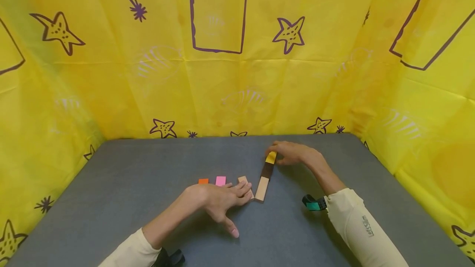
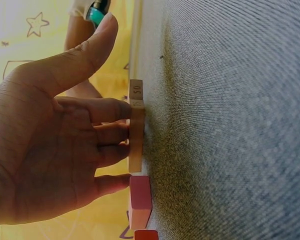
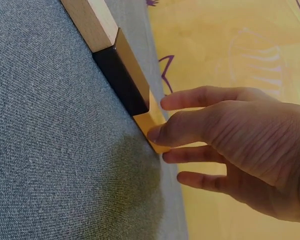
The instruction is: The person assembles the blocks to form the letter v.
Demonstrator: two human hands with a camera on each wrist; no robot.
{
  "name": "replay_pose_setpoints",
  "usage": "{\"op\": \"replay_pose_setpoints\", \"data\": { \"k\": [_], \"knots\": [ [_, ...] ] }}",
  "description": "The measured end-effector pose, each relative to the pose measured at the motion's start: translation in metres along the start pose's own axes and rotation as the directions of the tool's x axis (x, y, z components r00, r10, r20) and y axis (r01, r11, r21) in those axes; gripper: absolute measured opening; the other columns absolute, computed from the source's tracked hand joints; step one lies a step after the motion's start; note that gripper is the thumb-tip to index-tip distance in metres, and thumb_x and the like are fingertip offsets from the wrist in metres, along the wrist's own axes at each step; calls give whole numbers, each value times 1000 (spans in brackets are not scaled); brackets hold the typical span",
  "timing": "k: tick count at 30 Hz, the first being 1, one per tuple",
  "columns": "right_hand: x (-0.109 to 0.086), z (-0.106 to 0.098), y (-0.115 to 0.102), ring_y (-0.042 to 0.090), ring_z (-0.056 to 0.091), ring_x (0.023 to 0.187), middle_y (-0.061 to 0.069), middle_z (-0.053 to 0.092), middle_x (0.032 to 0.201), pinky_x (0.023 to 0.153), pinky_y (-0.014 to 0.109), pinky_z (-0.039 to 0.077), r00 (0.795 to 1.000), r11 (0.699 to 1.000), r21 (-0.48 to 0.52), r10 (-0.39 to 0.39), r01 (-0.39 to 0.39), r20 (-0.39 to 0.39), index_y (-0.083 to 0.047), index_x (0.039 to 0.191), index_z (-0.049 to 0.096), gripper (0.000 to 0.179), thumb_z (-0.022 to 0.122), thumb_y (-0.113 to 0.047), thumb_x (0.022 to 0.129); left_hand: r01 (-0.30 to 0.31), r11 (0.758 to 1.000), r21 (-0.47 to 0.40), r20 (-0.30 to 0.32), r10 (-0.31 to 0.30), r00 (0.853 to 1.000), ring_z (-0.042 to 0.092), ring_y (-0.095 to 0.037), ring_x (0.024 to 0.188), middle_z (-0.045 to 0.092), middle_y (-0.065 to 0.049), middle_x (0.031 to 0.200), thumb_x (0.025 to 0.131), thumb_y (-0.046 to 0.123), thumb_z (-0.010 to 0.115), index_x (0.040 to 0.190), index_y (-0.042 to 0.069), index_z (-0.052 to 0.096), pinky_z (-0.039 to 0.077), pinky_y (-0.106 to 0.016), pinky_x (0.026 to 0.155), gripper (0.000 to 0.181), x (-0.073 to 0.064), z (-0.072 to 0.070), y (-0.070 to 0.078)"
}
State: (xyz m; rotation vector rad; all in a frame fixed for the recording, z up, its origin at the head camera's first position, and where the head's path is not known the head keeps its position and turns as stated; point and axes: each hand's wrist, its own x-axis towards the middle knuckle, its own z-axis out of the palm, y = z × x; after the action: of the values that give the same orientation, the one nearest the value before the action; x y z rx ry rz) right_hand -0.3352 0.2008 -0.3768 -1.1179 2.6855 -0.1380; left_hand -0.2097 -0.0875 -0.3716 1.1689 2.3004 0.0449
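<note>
My left hand (image 1: 220, 201) lies low over the table with its fingers extended, their tips at a light wooden block (image 2: 135, 140) that slants and is partly covered in the head view. Its little finger reaches a pink block (image 1: 220, 181). Farther off, my right hand (image 1: 293, 153) has its thumb and fingers about a yellow block (image 1: 271, 158), the thumb on its side. That block ends a row with a dark brown block (image 1: 267, 170) and a plain wooden block (image 1: 262, 189). The near end of the plain block almost meets the slanted one. Small dark markings show on the wooden ends.
An orange block (image 1: 203, 181) is left of the pink one, partly behind my left wrist. All blocks lie on a grey cloth-covered table (image 1: 148, 164). Yellow curtains (image 1: 208, 90) with starfish drawings stand along its back and sides.
</note>
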Motion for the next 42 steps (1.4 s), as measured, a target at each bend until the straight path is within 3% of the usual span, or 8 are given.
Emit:
{"op": "replay_pose_setpoints", "data": {
  "k": [11, 22, 30, 34, 37, 42],
  "knots": [
    [-2, -2, -2, 36, 61, 128, 16, 63, 136, 110, 53, 52, 1000, 999, -14, -29, 28, -1, -8, 132, 67, 38, 73, -2, 94, -1, 1000, -3, -2, 1, 1000, 1, -21, 167, 1, -3, 179, 87, 62, 75, 168, 16, 20, 13, -49, 135, 108, -1, 0, 1],
    [0, -3, -3, 37, 59, 132, 15, 62, 140, 112, 55, 50, 1000, 1000, -22, 5, -5, 17, -11, 131, 67, 39, 74, -3, 94, -4, 1000, 3, -1, 4, 1000, 3, -20, 167, 1, -3, 179, 88, 62, 75, 168, 17, 20, 13, -47, 136, 107, -1, 0, 0],
    [-5, -6, -4, 41, 55, 138, 22, 51, 152, 111, 56, 51, 1000, 999, -43, 4, -3, 13, -11, 145, 57, 50, 70, -5, 98, -1, 1000, 1, 0, 1, 1000, 2, -20, 167, 1, -2, 179, 88, 62, 75, 168, 18, 21, 13, -47, 136, 107, 0, 1, 0],
    [-14, -12, -8, 44, 52, 141, 23, 44, 161, 109, 57, 51, 998, 993, -100, -57, 57, 0, -10, 151, 51, 58, 70, -3, 97, -2, 1000, 5, 2, 2, 1000, 3, -19, 167, 1, -2, 179, 88, 63, 75, 168, 18, 20, 13, -47, 136, 107, 0, 1, 0],
    [-25, -17, -12, 44, 44, 149, 20, 37, 167, 108, 55, 53, 995, 989, -110, -95, 97, 30, -12, 158, 45, 70, 72, 1, 94, -7, 1000, 12, 9, 7, 1000, 3, -19, 167, 0, -2, 179, 88, 63, 74, 168, 18, 20, 13, -47, 136, 106, 1, 1, -1],
    [-38, -21, -16, 43, 37, 155, 16, 34, 170, 107, 55, 53, 983, 991, -38, -126, 132, 134, -15, 160, 43, 81, 73, 5, 89, -7, 1000, 10, 18, 6, 1000, 1, -20, 167, -1, -2, 179, 88, 63, 74, 169, 19, 20, 12, -47, 136, 106, 2, 0, -2]
  ]
}}
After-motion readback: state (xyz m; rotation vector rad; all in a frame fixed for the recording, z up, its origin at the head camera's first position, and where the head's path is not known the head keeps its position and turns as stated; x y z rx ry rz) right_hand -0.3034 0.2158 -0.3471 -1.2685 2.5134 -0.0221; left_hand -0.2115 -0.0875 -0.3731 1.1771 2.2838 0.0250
